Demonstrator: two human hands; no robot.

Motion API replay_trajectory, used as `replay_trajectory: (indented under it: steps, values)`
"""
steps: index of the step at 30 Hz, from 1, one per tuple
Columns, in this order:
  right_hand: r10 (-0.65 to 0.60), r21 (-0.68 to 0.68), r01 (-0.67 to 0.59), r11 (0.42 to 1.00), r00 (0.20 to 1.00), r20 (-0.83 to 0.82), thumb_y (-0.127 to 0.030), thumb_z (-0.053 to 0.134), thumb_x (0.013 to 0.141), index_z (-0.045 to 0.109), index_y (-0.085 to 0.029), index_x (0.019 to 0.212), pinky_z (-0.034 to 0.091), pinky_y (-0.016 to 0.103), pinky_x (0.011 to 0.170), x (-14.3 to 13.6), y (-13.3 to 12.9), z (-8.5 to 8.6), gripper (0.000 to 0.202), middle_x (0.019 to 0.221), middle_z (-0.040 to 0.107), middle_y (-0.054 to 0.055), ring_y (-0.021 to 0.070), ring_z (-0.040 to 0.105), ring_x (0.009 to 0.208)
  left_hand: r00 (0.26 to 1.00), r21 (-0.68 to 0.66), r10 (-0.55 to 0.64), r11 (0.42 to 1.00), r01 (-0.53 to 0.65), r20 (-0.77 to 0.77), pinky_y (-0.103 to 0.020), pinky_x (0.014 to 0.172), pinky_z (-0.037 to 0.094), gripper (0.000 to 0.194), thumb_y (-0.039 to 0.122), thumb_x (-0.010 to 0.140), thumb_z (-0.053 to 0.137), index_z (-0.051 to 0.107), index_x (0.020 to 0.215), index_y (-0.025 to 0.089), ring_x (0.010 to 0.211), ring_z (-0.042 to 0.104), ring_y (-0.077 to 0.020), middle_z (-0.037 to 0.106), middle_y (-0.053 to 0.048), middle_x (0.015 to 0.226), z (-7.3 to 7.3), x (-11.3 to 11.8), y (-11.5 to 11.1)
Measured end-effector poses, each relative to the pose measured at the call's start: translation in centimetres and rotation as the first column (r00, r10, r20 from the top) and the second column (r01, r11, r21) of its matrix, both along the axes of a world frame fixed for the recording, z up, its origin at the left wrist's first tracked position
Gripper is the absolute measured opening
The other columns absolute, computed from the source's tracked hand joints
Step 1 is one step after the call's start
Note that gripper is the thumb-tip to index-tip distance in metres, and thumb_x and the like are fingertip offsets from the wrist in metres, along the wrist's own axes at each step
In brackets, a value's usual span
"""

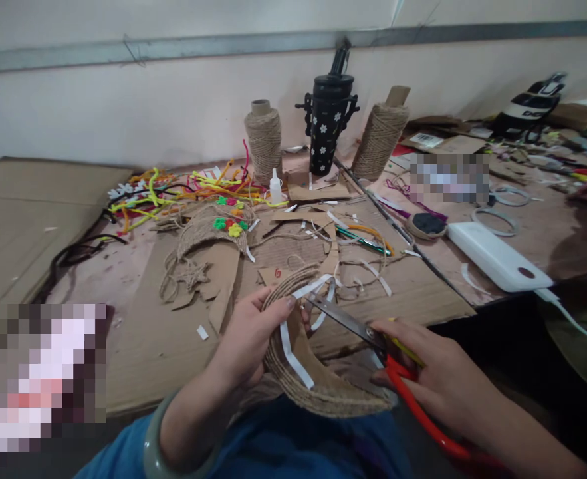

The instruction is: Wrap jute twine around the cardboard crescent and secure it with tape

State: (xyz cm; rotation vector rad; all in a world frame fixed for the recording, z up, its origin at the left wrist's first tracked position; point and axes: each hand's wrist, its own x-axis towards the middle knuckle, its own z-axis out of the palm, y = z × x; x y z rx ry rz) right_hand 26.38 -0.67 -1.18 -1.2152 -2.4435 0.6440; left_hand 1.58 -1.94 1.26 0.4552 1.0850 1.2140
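Note:
My left hand [253, 332] grips a cardboard crescent moon [333, 379] by its upper left curve, thumb on top. Jute twine [278, 352] runs along the crescent's outer edge, and white tape strips [296, 356] lie on its face. In my right hand [433, 366] is a pair of scissors [397, 379] with red handles. Their blades point to the upper left and reach the tape near my left thumb. A twine-covered crescent [213, 233] with coloured flowers lies beyond my left hand, with a twine star [191, 274] in front of it.
Two twine spools [264, 143] [380, 140] flank a black flowered tumbler [329, 126] at the wall. A small glue bottle [275, 187] stands near the left spool. Coloured pipe cleaners [153, 199] lie at left. A white power bank [497, 256] with a cable is at right.

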Motion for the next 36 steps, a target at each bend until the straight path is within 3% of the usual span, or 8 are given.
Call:
replay_trajectory:
  steps: [12, 19, 27, 36]
  values:
    - [-0.016, 0.236, 0.025, 0.971, 0.999, -0.038, -0.030, 0.058, 0.080, 0.059, -0.021, 0.112, 0.056, 0.026, 0.066, -0.2, -0.3, -0.9, 0.033, 0.095, 0.069, 0.008, 0.0195, 0.068, 0.078, 0.999, -0.019, 0.022, 1.000, -0.022, -0.043, -0.020, 0.047, 0.050, 0.015, 0.025, 0.063, 0.074, 0.067, 0.069, 0.014, 0.047, 0.060, -0.0118, 0.068, -0.003, 0.056, 0.3, 0.3, 0.1]
    - [-0.024, 0.334, 0.022, 0.942, 1.000, 0.001, -0.032, 0.058, 0.083, 0.061, -0.018, 0.106, 0.050, 0.021, 0.048, -0.6, -0.1, -1.0, 0.028, 0.082, 0.068, 0.006, 0.0158, 0.066, 0.064, 0.999, -0.069, 0.012, 0.997, -0.014, -0.034, -0.021, 0.048, 0.051, 0.018, 0.026, 0.061, 0.076, 0.067, 0.071, 0.014, 0.048, 0.060, -0.0117, 0.068, -0.003, 0.057, 0.2, 0.4, 0.1]
    - [-0.026, 0.415, 0.016, 0.910, 0.999, 0.019, -0.031, 0.060, 0.083, 0.057, -0.021, 0.112, 0.054, 0.023, 0.061, -0.3, 0.0, -1.6, 0.031, 0.090, 0.069, 0.006, 0.0166, 0.067, 0.075, 0.999, -0.074, 0.001, 0.997, -0.005, -0.052, -0.020, 0.046, 0.050, 0.018, 0.026, 0.060, 0.076, 0.066, 0.070, 0.014, 0.047, 0.060, -0.0120, 0.068, -0.003, 0.056, 0.3, 0.5, 0.2]
    - [-0.054, 0.445, 0.015, 0.896, 0.996, 0.075, -0.033, 0.059, 0.083, 0.059, -0.020, 0.110, 0.053, 0.024, 0.059, 0.0, 0.1, -2.0, 0.030, 0.087, 0.069, 0.006, 0.0167, 0.067, 0.071, 0.999, -0.085, -0.012, 0.996, 0.007, -0.049, -0.022, 0.047, 0.051, 0.018, 0.027, 0.062, 0.074, 0.065, 0.071, 0.014, 0.048, 0.061, -0.0131, 0.068, -0.003, 0.057, 0.1, 0.5, 0.2]
